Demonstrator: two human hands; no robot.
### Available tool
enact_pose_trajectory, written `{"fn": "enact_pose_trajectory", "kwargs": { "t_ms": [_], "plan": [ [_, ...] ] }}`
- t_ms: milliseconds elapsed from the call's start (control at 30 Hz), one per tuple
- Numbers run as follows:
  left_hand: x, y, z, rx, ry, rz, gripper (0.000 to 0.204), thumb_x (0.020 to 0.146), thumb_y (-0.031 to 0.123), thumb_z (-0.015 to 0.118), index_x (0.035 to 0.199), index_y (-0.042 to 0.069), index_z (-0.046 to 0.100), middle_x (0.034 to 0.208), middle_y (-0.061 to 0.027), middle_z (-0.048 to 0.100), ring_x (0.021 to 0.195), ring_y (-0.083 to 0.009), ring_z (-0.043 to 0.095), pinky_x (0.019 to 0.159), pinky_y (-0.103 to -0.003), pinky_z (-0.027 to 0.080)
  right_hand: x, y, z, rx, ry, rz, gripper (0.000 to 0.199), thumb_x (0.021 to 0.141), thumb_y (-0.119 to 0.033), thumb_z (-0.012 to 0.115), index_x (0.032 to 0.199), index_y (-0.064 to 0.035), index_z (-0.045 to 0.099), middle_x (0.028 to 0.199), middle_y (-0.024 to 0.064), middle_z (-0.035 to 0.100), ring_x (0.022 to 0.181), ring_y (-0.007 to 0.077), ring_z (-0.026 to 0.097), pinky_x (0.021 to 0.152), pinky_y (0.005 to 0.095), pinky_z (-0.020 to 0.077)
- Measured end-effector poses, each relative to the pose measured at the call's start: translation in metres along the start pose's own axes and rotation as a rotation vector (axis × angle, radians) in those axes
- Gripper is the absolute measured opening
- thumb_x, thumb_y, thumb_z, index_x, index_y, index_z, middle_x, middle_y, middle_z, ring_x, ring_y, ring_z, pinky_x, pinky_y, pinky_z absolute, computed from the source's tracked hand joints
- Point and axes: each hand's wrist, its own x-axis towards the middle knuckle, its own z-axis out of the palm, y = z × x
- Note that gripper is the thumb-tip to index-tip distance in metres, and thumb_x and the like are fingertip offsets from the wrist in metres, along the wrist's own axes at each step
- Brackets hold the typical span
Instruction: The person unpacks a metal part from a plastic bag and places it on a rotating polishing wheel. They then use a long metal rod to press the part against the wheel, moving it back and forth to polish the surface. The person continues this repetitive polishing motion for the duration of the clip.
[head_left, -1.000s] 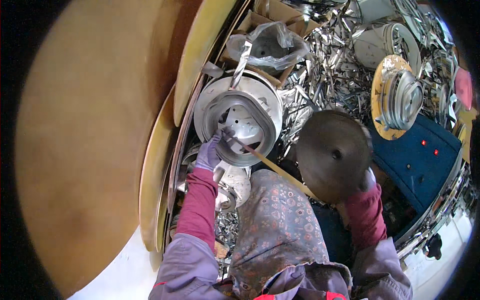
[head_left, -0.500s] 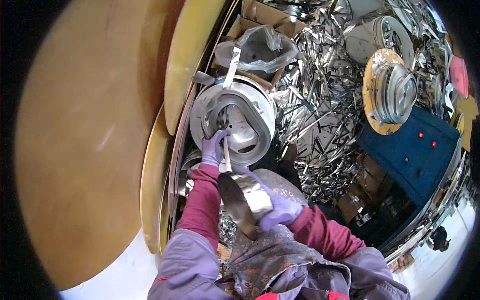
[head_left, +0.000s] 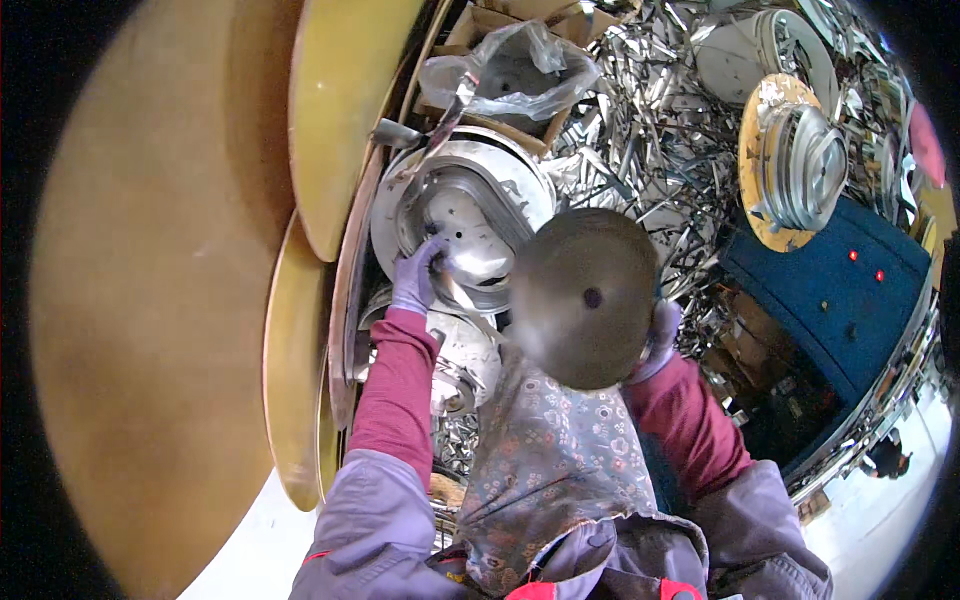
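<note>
Huge tan panel, 9 o'clock, runs most of the frame height. Metal strip scrap, loose tangle, 1 to 2 o'clock. Blue box, 3 o'clock, two red lights on its face. Flowered apron over the wearer's lap, 5 o'clock. Yellow discs, one at 11 o'clock, one at 8, stand at the tan panel's edge.

White round plate, just left of 12 o'clock; gray coil lies on it, bent into an uneven loop. Cardboard box, 12 o'clock, beyond the plate, clear bag in it. Dark gray disc, 3 o'clock just off centre, face up to camera, dark hole mid-face; overlaps the coil's right edge in view.

Right hand, gloved, 3 to 4 o'clock: closed around the disc's right rim, bears it above the lap; fingers mostly hidden behind it. Left hand, gloved, 9 to 10 o'clock: fingers half curled at the coil's near left side, by a shiny strip; can't tell if it's pinched. Strip slants toward 5 o'clock, toward the disc; join unclear.
</note>
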Motion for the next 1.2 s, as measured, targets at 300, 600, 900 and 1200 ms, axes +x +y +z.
{"fn": "enact_pose_trajectory", "kwargs": {
  "t_ms": [300,600,900,1200],
  "plan": [
    [-0.002,0.007,0.014,-0.210,0.049,-0.026,0.024,0.086,0.026,0.063,0.093,0.004,0.061,0.064,0.0009,0.045,0.051,-0.0113,0.041,0.046,-0.025,0.033,-0.037,-0.072,-0.034,-0.190,0.287,-0.285,0.079,0.072,-0.058,0.061,0.130,-0.0059,0.044,0.124,0.0112,0.053,0.110,0.0288,0.053,0.094,0.0420,0.0443],
    [-0.064,0.052,0.048,0.257,0.115,0.212,0.061,0.083,0.027,0.066,0.134,0.001,0.044,0.132,-0.0135,0.046,0.111,-0.0199,0.048,0.098,-0.034,0.036,-0.129,-0.099,0.000,-0.773,0.395,-0.423,0.083,0.060,-0.040,0.068,0.131,-0.0049,0.044,0.124,0.0061,0.053,0.113,0.0226,0.051,0.097,0.0370,0.0410],
    [-0.076,0.046,-0.024,0.537,-0.030,0.032,0.049,0.078,0.020,0.072,0.115,-0.006,0.053,0.095,-0.0135,0.061,0.075,-0.0174,0.056,0.060,-0.035,0.051,-0.384,-0.133,0.054,-1.109,0.737,-0.713,0.114,0.051,-0.015,0.084,0.144,-0.0030,0.019,0.141,0.0116,0.034,0.132,0.0197,0.030,0.110,0.0326,0.0212],
    [-0.187,0.042,0.185,1.472,-0.502,0.491,0.046,0.081,0.019,0.064,0.118,-0.007,0.051,0.105,-0.0148,0.061,0.090,-0.0199,0.056,0.079,-0.030,0.046,-0.615,-0.133,-0.115,-1.038,1.521,-0.864,0.108,0.048,-0.018,0.085,0.139,-0.0007,0.030,0.132,0.0160,0.043,0.123,0.0257,0.042,0.105,0.0326,0.0330]
  ]
}}
